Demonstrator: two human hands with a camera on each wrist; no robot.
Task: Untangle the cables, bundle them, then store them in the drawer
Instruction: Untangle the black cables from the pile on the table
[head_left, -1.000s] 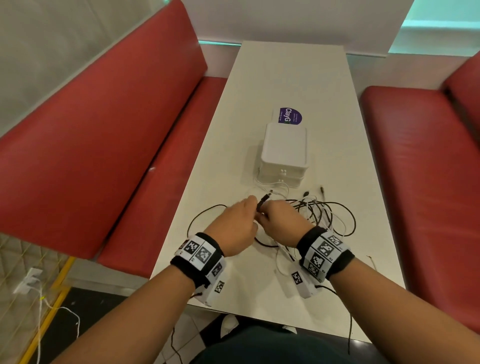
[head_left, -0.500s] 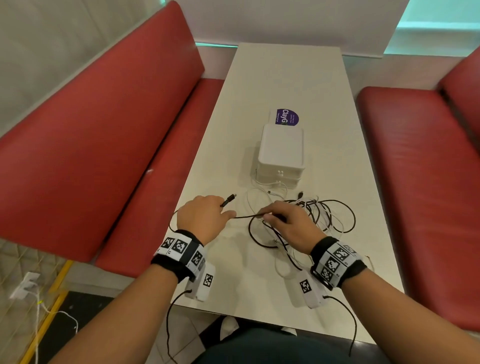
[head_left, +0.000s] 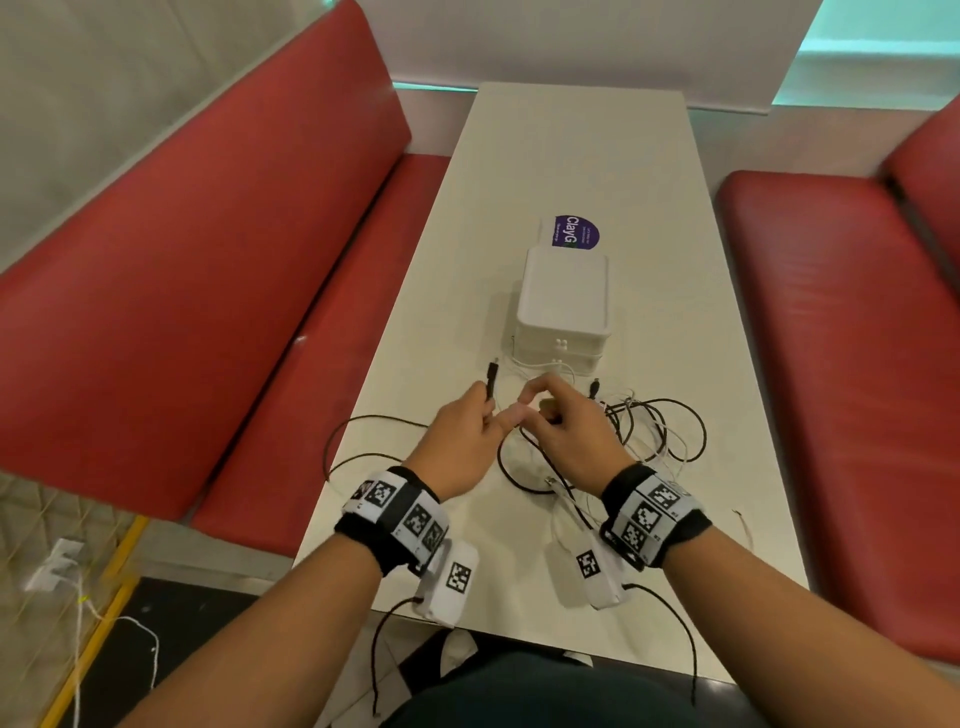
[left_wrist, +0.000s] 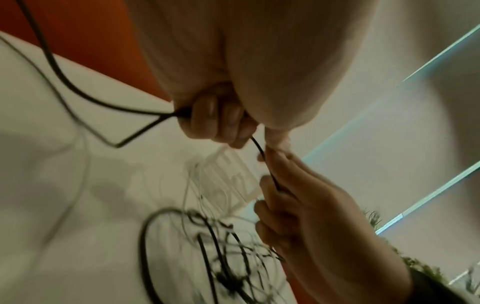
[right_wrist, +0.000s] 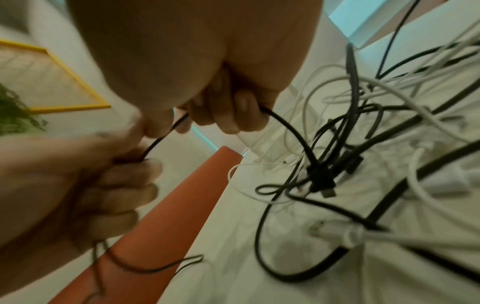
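Note:
A tangle of black and white cables (head_left: 654, 431) lies on the white table (head_left: 571, 156), just right of my hands. My left hand (head_left: 462, 431) grips a black cable (left_wrist: 109, 105) near its plug (head_left: 491, 376), which sticks up past the fingers. My right hand (head_left: 566, 426) pinches the same black cable (right_wrist: 285, 127) a short way along, and the two hands touch. The cable runs from my right hand down into the tangle (right_wrist: 322, 176). A slack loop of it (head_left: 353, 441) hangs over the table's left edge. The white drawer box (head_left: 563, 306) stands shut just beyond the hands.
A purple sticker (head_left: 574, 236) lies on the table behind the drawer box. Red benches (head_left: 208, 260) run along the left side and the right side (head_left: 841, 364). A white plug end (right_wrist: 335, 230) lies near my right wrist.
My hands were apart with the black cable stretched between them; now they have come together in front of the drawer box. The plug end points up beside my left hand.

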